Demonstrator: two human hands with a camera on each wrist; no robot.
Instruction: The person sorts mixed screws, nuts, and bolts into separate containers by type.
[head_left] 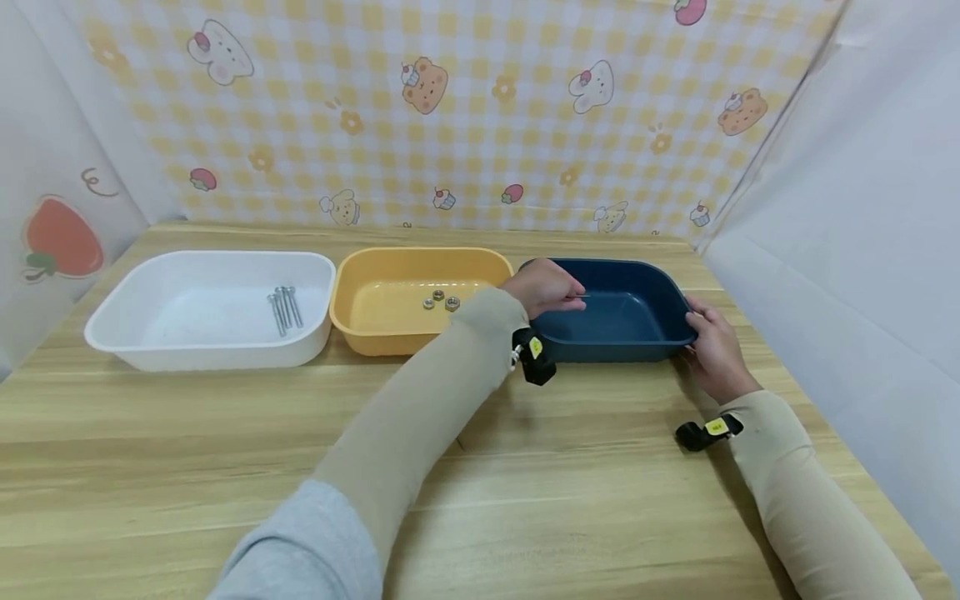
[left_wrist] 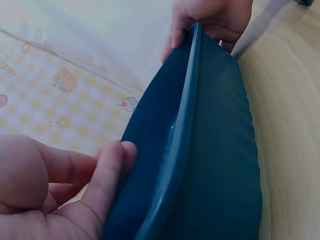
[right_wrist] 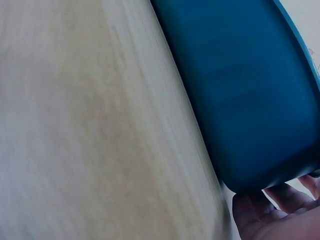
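Observation:
My left hand [head_left: 546, 287] is over the left part of the dark blue tray [head_left: 611, 343], its thumb and fingers pinched together. A short, thin, stick-like piece [head_left: 583, 295] juts from the fingertips; its kind cannot be told, and most of it is hidden. In the left wrist view, the left fingers [left_wrist: 107, 165] are close to the tray's rim. My right hand [head_left: 716, 350] grips the right end of the blue tray, thumb at the rim and other fingers against the outer wall, as the right wrist view also shows in part.
Left of the blue tray stands a yellow tray [head_left: 390, 343] with several metal nuts [head_left: 452, 304]. Further left, a white tray [head_left: 202, 354] holds several bolts [head_left: 286, 310]. All stand on a wooden table [head_left: 570, 500]. A patterned cloth [head_left: 465, 108] hangs behind, a white sheet [head_left: 847, 250] at right.

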